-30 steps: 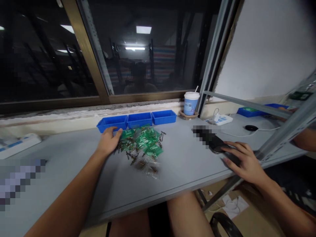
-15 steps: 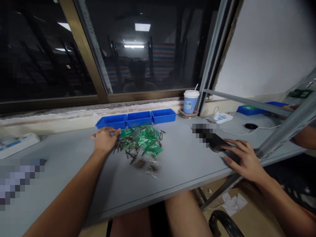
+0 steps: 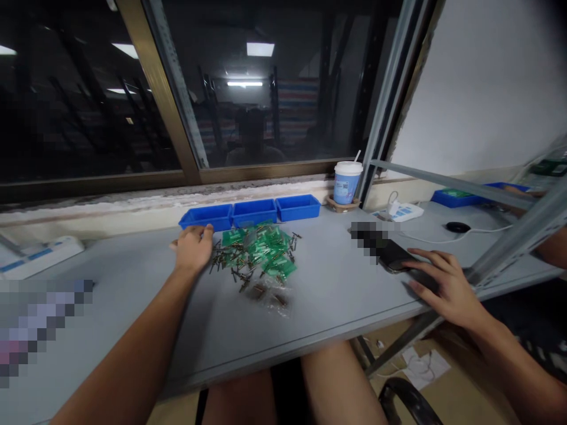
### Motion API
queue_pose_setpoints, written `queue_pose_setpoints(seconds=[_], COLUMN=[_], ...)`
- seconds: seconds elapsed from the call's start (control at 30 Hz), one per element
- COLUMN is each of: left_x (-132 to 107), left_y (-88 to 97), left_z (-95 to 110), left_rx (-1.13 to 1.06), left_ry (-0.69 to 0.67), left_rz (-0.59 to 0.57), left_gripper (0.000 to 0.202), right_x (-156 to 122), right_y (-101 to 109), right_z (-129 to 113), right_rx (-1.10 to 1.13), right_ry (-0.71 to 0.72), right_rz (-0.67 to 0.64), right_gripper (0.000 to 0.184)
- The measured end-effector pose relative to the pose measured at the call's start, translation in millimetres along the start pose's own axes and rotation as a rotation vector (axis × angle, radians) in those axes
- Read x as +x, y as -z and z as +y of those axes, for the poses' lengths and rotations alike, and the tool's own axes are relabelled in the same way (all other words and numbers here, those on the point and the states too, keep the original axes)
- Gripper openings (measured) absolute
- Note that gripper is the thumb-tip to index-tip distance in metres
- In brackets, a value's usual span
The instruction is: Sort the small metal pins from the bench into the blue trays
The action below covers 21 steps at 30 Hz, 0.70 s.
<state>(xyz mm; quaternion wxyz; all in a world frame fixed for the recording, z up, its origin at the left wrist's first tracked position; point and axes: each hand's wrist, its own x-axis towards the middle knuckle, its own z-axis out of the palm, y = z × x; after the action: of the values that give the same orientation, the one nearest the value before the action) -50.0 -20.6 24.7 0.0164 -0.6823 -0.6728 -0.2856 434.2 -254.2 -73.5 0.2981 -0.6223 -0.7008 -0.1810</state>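
Note:
My left hand (image 3: pixel 192 248) rests on the grey table (image 3: pixel 133 295) just left of a heap of small green circuit boards (image 3: pixel 266 251) and dark metal pins (image 3: pixel 230 262). Its fingers curl loosely toward the leftmost of three blue trays (image 3: pixel 206 216); whether they hold anything is hidden. My right hand (image 3: pixel 445 283) lies flat near the table's right edge, fingers spread, fingertips beside a dark phone (image 3: pixel 394 257). A clear bag of parts (image 3: pixel 272 295) lies in front of the heap.
A lidded paper cup with a straw (image 3: pixel 346 182) stands by the window frame. A white power strip (image 3: pixel 401 211) with a cable and a black round object (image 3: pixel 458 226) lie at the right. Another person's arm (image 3: pixel 551 248) shows beyond a metal strut.
My left hand has pulled slightly away from the heap of pins toward the left blue tray. The right hand stays by the phone. The view has shifted a little.

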Motion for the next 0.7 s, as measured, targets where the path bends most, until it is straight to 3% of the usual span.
queue_pose_setpoints(seconds=[0.33,0.7], left_x=[-1,0], left_y=[0.1,1.1], left_z=[-1,-2], left_rx=[-0.033,-0.009], left_ry=[-0.001,0.006], left_rz=[-0.021,-0.052], left_gripper=[0.045,0.049], right_x=[-2,5], right_y=[-6,-9], right_z=[10,11], right_rx=[-0.02,-0.088], right_ry=[-0.026,-0.099], right_rz=[0.005,-0.073], right_gripper=[0.034,0.043])
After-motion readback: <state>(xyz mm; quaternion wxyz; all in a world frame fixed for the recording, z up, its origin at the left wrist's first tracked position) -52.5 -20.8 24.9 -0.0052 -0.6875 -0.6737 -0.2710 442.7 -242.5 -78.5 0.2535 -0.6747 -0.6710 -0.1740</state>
